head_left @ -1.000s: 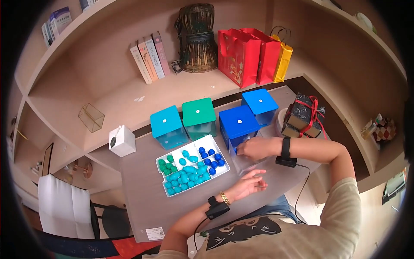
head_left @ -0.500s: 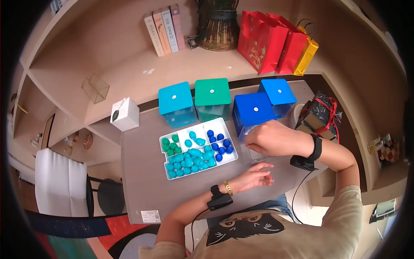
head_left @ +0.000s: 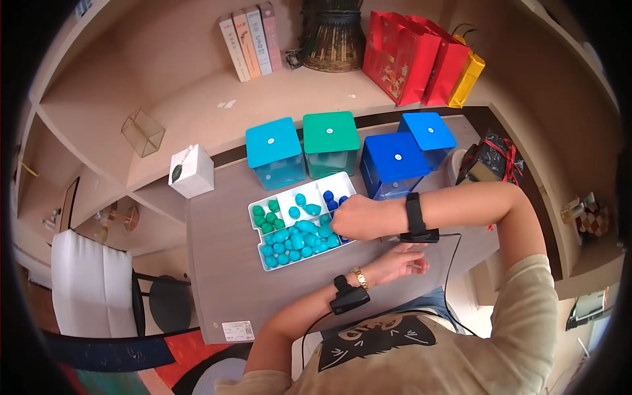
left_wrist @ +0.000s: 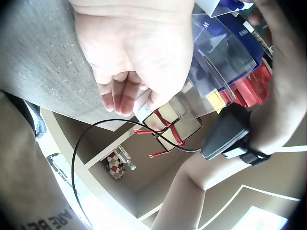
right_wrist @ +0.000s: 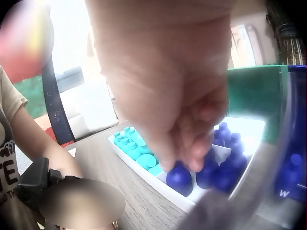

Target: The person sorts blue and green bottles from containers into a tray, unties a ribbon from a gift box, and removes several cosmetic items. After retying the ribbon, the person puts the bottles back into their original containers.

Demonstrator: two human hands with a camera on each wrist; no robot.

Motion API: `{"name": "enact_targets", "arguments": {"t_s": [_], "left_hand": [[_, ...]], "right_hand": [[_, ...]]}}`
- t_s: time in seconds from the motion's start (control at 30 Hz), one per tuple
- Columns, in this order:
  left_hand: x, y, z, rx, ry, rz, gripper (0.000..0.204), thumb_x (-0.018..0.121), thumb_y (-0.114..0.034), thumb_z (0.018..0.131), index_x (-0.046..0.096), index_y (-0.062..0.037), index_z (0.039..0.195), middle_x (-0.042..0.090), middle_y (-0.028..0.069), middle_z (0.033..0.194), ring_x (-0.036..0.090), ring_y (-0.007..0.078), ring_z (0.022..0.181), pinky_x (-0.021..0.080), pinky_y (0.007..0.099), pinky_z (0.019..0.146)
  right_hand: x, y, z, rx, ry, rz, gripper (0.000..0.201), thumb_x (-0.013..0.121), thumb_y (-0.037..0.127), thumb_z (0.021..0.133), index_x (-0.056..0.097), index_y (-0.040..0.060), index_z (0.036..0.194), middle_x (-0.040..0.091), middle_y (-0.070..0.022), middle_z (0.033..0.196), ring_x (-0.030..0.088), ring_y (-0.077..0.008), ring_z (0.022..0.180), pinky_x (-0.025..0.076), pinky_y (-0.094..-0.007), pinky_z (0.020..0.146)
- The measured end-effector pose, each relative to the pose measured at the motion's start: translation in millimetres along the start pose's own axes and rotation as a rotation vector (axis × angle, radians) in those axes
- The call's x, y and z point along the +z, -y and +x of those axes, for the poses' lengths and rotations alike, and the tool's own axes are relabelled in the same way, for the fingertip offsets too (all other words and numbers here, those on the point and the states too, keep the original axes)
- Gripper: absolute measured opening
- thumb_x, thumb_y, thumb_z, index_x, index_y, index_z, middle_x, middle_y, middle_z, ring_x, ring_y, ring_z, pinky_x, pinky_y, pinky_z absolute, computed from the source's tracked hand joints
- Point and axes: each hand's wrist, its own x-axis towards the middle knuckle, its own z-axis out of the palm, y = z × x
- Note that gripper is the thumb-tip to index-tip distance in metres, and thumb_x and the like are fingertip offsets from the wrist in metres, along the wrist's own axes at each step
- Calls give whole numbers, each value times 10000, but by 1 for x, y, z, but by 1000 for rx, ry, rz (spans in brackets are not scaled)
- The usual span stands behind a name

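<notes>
My right hand (head_left: 368,217) reaches down over the right side of a white divided tray (head_left: 339,181). In the right wrist view its thumb and fingertips pinch the top of a small dark blue bottle (right_wrist: 179,179), which sits in the tray beside several others. Turquoise bottles (head_left: 304,240) fill the large front compartment; green ones (head_left: 266,217) lie at the left. My left hand (head_left: 395,263) hovers palm up near the table's front edge, fingers loosely bent, holding nothing. Behind my right arm stands a clear box with a dark blue lid (head_left: 395,155); a blue bottle (right_wrist: 290,172) shows inside.
Boxes with turquoise (head_left: 273,140), green (head_left: 331,130) and lighter blue (head_left: 428,130) lids stand along the back. A white cube (head_left: 192,172) is at the left. A black package with red ribbon (head_left: 490,161) stands right. A cable (head_left: 451,283) hangs from the right wrist.
My right hand has moved left from the front of the dark blue-lidded box to the tray's blue bottles. The left hand keeps its loose pose beside the tray. The head view has shifted.
</notes>
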Motion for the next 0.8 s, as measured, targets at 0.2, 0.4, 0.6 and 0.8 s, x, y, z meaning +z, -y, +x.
{"name": "enact_targets", "arguments": {"t_s": [0.2,0.4,0.6,0.8], "left_hand": [[-2,-2,-1,-15,-3,8,394,536,-160,1075,431,-67,1444,646,118,1067,639,239,1114,517,418,1022],[0,-4,-5,-13,-30,22,420,528,-151,1074,412,-50,1465,639,131,1088,642,250,1115,517,422,1025],[-4,-5,-6,-20,-1,-3,442,525,-155,1073,394,-47,1482,638,135,1088,639,253,1125,509,426,1034],[-3,-4,-9,-10,18,-24,445,506,-167,1080,381,-40,1487,637,132,1082,628,254,1141,498,417,1018]], "right_hand": [[-2,-2,-1,6,-65,63,130,703,96,748,695,-11,820,694,-226,733,718,-406,725,581,-476,626],[-73,10,-48,129,-347,292,157,689,111,781,621,-7,859,656,-200,744,675,-406,741,530,-492,638],[-70,-2,-123,305,-438,265,170,699,117,771,659,1,890,676,-205,728,692,-410,695,559,-485,615],[-11,-17,-140,372,-177,230,173,703,109,794,636,-5,905,688,-188,759,699,-385,708,565,-468,629]]}}
